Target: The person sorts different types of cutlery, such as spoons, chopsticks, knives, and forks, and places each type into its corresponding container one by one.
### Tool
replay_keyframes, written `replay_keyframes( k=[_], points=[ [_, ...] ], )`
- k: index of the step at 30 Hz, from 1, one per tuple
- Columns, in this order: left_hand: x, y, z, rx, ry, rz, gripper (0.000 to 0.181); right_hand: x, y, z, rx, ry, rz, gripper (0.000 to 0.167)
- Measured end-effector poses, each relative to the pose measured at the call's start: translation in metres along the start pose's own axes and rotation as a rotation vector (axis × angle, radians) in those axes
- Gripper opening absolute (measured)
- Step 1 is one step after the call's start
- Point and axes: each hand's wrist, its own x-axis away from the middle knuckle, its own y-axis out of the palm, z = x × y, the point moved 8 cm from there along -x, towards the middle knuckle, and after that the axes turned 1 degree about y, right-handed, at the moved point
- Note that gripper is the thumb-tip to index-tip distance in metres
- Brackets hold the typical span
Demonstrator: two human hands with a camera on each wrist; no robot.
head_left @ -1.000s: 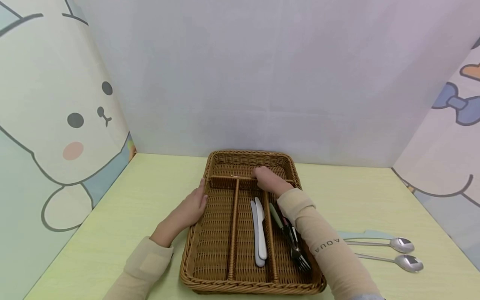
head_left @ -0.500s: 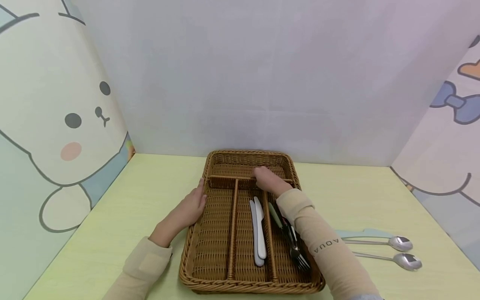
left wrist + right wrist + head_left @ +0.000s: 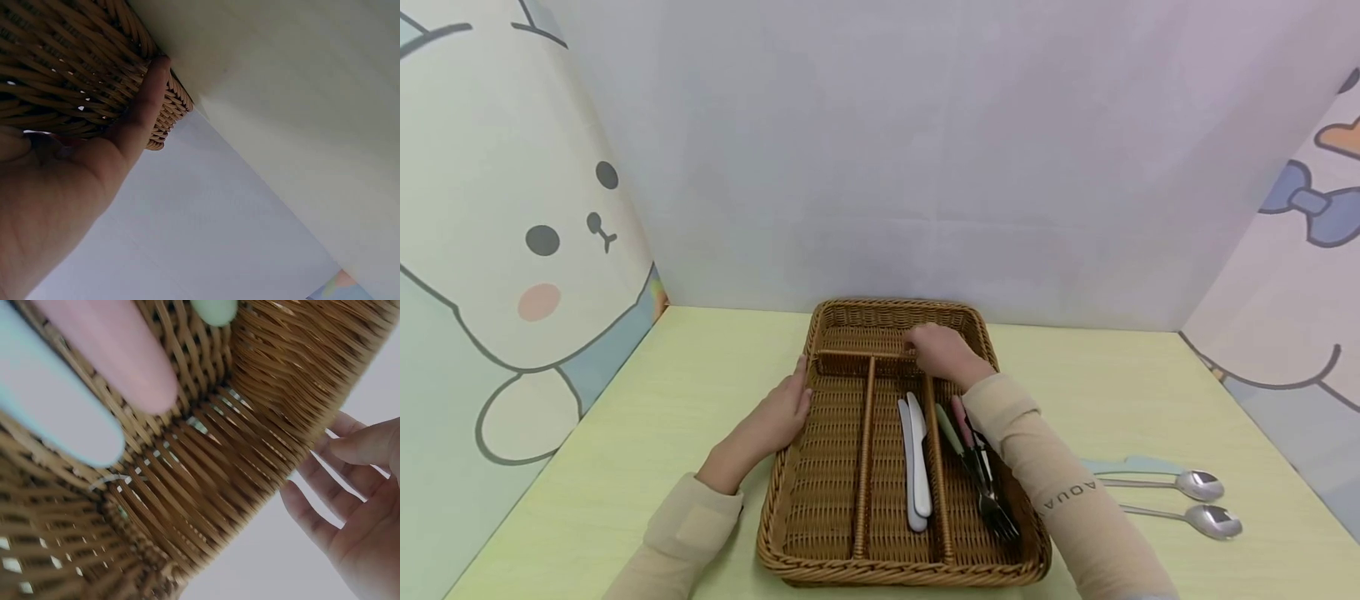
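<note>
Inspected the brown wicker basket (image 3: pixel 910 574); found standing on the pale yellow-green table (image 3: pixel 722 375), central in the head view and near the whitish back wall (image 3: pixel 850 167). Located the left hand (image 3: pixel 778 414) against the outside of the basket's left side, one finger laid straight along the weave. Could not establish the posture of the other left fingers, mostly hidden in both views. Found the right hand (image 3: pixel 943 354) over the far part of the basket, at the cross divider (image 3: pixel 846 361). Saw the right fingers spread apart and slightly bent, with nothing in their grasp, tips at the divider's top edge; could not tell light contact from a narrow gap.

Counted two knives (image 3: pixel 922 475) in the middle lengthwise compartment, one white, overlapping one pale grey-blue. Noted in the right compartment a green handle (image 3: pixel 950 431) and a pink handle (image 3: pixel 962 421), plus dark fork tines (image 3: pixel 1002 525) toward the near end. Observed a pale bluish handle (image 3: pixel 50 381) beside the pink one in the right wrist view. Recorded on the table, right of the basket, two metal spoons (image 3: pixel 1200 486), bowls to the right, and a light blue-green flat piece (image 3: pixel 1138 465), all partly covered by the right sleeve (image 3: pixel 1063 492).
</note>
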Motion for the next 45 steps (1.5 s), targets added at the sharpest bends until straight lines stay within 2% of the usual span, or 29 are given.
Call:
replay_keyframes(
  k=[12,22,28,33,45],
  points=[
    [-0.001,0.000,0.000,-0.010,0.006,0.000,0.059,0.028,-0.029,0.000,0.002,-0.048,0.068,0.026],
    [0.000,0.001,-0.002,-0.003,0.006,0.000,0.058,0.056,-0.047,0.020,-0.014,-0.053,0.157,0.022],
    [0.000,0.000,-0.002,-0.005,0.003,0.000,0.058,0.078,-0.054,0.037,-0.003,-0.033,0.213,0.014],
    [0.001,-0.001,-0.002,-0.014,-0.005,0.000,0.058,0.098,-0.055,0.053,0.017,-0.025,0.251,0.011],
    [0.001,0.000,-0.001,-0.009,-0.005,-0.004,0.058,0.139,-0.043,0.080,0.021,0.014,0.231,0.011]
  ],
)
